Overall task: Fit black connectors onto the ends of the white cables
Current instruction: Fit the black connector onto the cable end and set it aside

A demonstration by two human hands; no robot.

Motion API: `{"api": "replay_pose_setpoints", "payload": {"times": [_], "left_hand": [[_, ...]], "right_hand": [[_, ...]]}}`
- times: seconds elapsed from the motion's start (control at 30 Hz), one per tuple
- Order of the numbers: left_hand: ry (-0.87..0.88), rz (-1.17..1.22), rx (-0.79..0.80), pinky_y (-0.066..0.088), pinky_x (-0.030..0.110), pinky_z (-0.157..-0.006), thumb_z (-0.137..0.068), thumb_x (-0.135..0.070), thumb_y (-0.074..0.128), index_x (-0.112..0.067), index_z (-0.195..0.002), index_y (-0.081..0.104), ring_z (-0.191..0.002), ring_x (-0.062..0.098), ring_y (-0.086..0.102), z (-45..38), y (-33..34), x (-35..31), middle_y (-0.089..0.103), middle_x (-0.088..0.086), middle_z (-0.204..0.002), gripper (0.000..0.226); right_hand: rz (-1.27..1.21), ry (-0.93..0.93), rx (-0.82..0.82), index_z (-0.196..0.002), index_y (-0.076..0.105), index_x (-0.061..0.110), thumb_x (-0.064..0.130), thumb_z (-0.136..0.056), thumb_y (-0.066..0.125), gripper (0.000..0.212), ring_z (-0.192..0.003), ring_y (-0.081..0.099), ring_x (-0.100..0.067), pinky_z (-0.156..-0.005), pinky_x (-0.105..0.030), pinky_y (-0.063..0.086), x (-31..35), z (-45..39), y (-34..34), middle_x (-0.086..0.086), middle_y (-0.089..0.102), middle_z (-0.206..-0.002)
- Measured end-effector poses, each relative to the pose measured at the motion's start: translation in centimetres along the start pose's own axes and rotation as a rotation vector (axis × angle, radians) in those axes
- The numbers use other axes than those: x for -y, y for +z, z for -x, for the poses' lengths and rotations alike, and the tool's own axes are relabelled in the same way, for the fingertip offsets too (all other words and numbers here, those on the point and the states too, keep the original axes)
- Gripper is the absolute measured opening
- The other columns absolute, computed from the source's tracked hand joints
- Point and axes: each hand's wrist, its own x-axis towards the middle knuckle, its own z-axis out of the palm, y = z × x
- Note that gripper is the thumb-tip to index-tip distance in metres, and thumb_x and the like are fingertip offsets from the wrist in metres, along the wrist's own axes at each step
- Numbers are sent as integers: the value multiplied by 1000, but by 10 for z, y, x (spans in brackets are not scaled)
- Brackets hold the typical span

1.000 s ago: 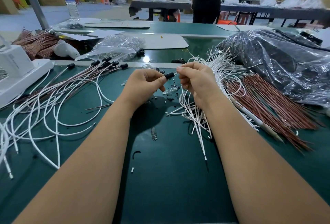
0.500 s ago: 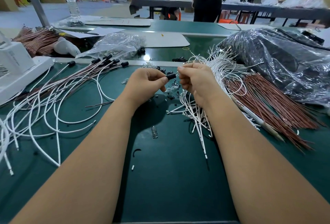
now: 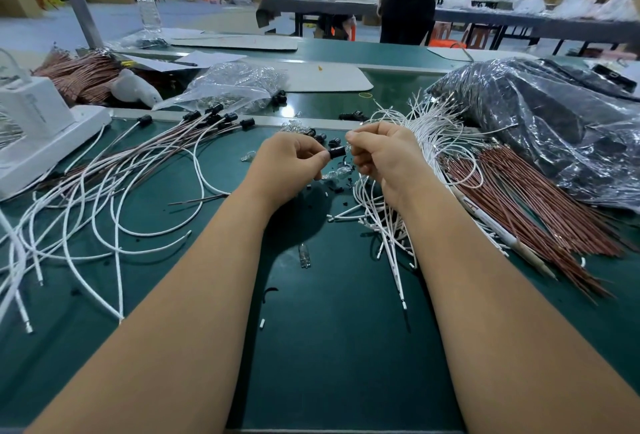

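Note:
My left hand pinches a small black connector between thumb and fingers over the middle of the green table. My right hand is closed just to its right, fingertips against the connector's end, gripping a thin white cable end that is mostly hidden by the fingers. A bundle of loose white cables fans out behind and below my right hand. To the left lie finished cables with black connectors on their far ends. Loose black connectors lie just behind my hands.
Brown wire bundles lie at the right, below a black plastic bag. A white machine stands at the left edge. A clear bag of small parts sits behind. A small glass bulb lies between my forearms. People stand in the background.
Both hands stay together at the same spot; the connector has shifted only slightly between the fingertips.

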Motion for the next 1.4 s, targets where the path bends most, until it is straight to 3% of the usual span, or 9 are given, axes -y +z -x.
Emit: {"api": "replay_pose_setpoints", "payload": {"times": [0.23, 0.4, 0.57, 0.67, 0.9, 1.07, 1.23, 1.33, 1.4], "left_hand": [[-3, 90, -11, 32, 10, -44, -92, -17, 62, -19, -78, 70, -40, 2, 39, -1, -2, 0, 70, 6, -67, 16], [18, 14, 3, 31, 9, -44, -91, -14, 62, -17, -70, 70, -38, 2, 39, 0, -3, 1, 60, -11, -50, 23], [32, -3, -3, 28, 19, -45, -91, -14, 64, -4, -73, 71, -42, 6, 31, 1, -2, 3, 58, 13, -57, 22], [13, 54, -35, 32, 19, -46, -91, -13, 64, -4, -77, 72, -44, 8, 37, 0, -1, 3, 67, 19, -67, 18], [-38, 167, -62, 38, 15, -52, -90, -16, 66, -14, -71, 69, -57, 16, 46, -2, -4, 3, 64, -1, -57, 20], [-51, 193, -36, 38, 15, -52, -90, -14, 66, -15, -71, 68, -54, 11, 44, -1, -2, 2, 57, -2, -55, 19], [-53, 214, -3, 37, 26, -62, -90, -12, 66, -11, -74, 69, -62, 20, 44, -2, -6, 3, 57, 2, -56, 16], [-59, 213, 3, 35, 22, -55, -90, -13, 66, -12, -74, 71, -55, 16, 43, -2, -5, 3, 56, -2, -53, 16], [-65, 246, -12, 32, 14, -47, -90, -13, 66, -12, -74, 71, -44, 5, 39, -3, -4, 2, 53, -8, -47, 17]], "right_hand": [[-57, 52, 39, -81, 60, 8, 5, -91, 62, 10, -49, 57, -11, -49, -20, 48, -1, 0, 1, 0, 63, -57], [19, 3, 21, -78, 61, 7, 3, -89, 64, 13, -48, 52, -9, -49, -19, 44, -5, -1, 1, 0, 59, -57], [65, 4, 13, -71, 59, 8, 3, -89, 63, 19, -47, 47, -10, -46, -22, 39, -7, -1, 6, -1, 54, -54], [55, 11, 2, -70, 58, 8, 3, -89, 63, 20, -45, 46, -9, -47, -23, 38, -6, -2, 6, -1, 54, -53], [-20, -23, 60, -75, 59, 8, 6, -92, 62, 17, -49, 49, -9, -48, -20, 41, -10, 0, 6, -3, 56, -60], [-43, -19, 93, -74, 57, 9, 5, -94, 58, 21, -45, 47, -8, -45, -19, 40, -9, -1, 6, 0, 55, -56], [5, -2, 147, -73, 51, 11, 5, -96, 54, 24, -46, 42, -8, -43, -18, 35, -9, 0, 5, 0, 51, -56], [49, -14, 154, -76, 49, 13, 7, -99, 50, 24, -46, 41, -7, -44, -17, 35, -8, 1, 6, 0, 49, -59], [29, -41, 147, -79, 48, 13, 9, -101, 46, 23, -47, 43, -7, -45, -17, 37, -8, 2, 8, 1, 49, -61]]}}
